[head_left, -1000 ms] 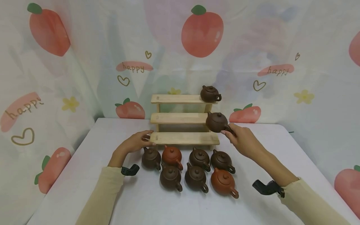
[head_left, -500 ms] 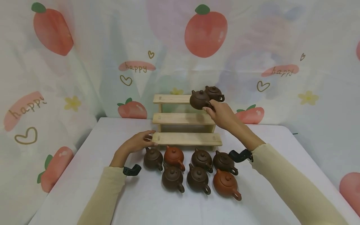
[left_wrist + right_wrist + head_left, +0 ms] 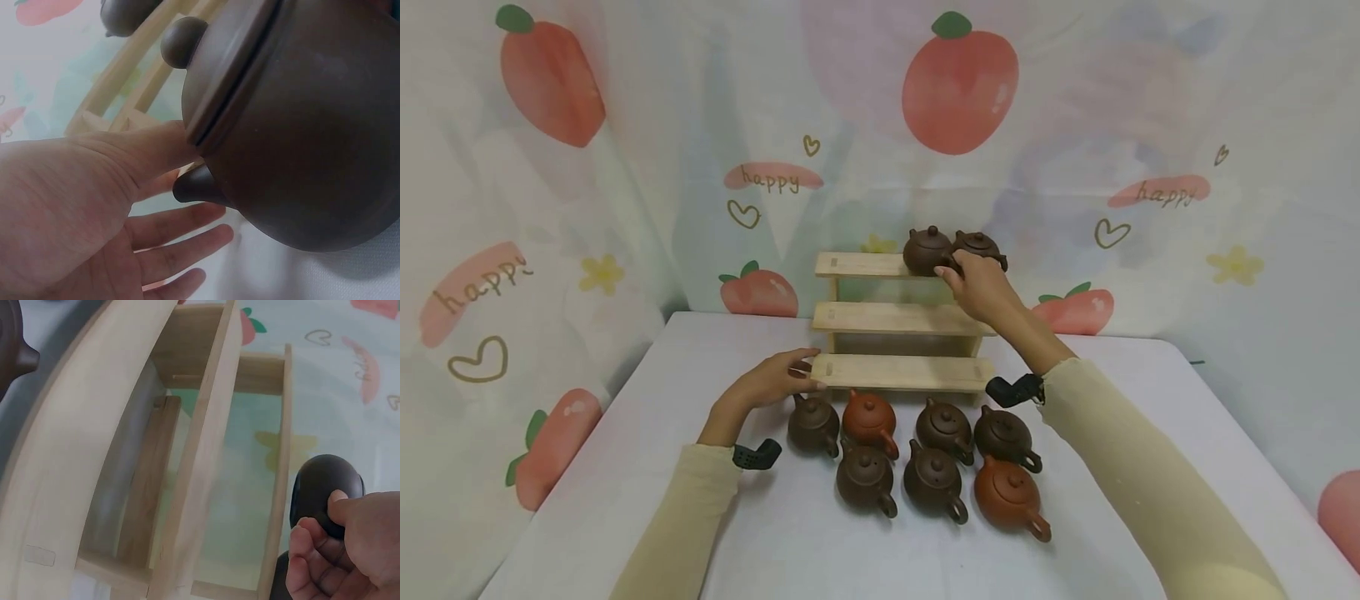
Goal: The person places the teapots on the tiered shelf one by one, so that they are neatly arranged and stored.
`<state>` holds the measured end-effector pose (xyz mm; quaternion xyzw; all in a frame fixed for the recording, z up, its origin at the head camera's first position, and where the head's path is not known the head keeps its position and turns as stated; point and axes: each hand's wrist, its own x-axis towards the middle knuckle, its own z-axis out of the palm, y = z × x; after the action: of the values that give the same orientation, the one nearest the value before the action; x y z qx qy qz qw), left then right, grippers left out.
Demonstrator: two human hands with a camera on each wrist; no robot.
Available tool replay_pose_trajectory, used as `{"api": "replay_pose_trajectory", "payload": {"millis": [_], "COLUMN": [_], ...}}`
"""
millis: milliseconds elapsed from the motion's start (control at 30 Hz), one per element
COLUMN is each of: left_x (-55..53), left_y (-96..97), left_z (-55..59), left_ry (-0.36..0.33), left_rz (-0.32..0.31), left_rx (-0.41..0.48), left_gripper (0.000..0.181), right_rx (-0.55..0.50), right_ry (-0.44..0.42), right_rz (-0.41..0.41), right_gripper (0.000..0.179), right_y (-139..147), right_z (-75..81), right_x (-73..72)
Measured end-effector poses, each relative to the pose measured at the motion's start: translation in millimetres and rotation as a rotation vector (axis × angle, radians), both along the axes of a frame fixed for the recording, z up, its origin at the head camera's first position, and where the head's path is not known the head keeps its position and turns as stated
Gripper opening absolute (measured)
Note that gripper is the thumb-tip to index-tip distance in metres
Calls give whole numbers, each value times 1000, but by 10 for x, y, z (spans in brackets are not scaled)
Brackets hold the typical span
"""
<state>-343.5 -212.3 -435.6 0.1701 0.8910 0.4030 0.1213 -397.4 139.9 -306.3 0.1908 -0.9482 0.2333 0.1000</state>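
Note:
On the right side of the top plank of a three-tier wooden display stand [image 3: 880,317] sits a dark brown teapot [image 3: 926,252]. My right hand [image 3: 983,287] pinches its handle between thumb and fingers. In the right wrist view the fingertips close on the dark brown teapot [image 3: 325,487] at the plank's edge. A second brown teapot [image 3: 979,242] stands right beside it, partly behind my hand. My left hand [image 3: 771,379] touches the left end of the lowest plank, its fingers loosely extended. Close before it in the left wrist view is a brown teapot [image 3: 306,125].
Several teapots stand on the white table [image 3: 820,550] in front of the stand: an orange teapot [image 3: 869,419] at the back, another orange teapot [image 3: 1011,496] at front right, and brown ones such as this brown teapot [image 3: 933,479]. A fruit-print cloth [image 3: 850,83] hangs behind.
My right hand has carried the brown teapot up and left from beside the middle plank to the top plank, beside the other teapot. My left hand stays at the lowest plank.

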Motion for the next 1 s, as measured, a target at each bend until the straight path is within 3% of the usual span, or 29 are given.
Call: {"api": "replay_pose_trajectory", "payload": {"millis": [367, 633, 833, 1000], "left_x": [22, 15, 1, 18], "left_y": [16, 19, 16, 14], "left_z": [8, 10, 9, 26], "left_ry": [-16, -6, 4, 8], "left_rz": [8, 13, 12, 4], "left_rx": [17, -3, -16, -14], "left_gripper": [74, 75, 76, 76], "right_rx": [13, -25, 74, 217], "right_ry": [-45, -49, -62, -107], "right_rz": [-21, -83, -90, -66], "right_gripper": [33, 38, 42, 46], "right_y": [-98, -93, 25, 262], "right_z": [-38, -76, -90, -213], "right_x": [-147, -129, 42, 414]}}
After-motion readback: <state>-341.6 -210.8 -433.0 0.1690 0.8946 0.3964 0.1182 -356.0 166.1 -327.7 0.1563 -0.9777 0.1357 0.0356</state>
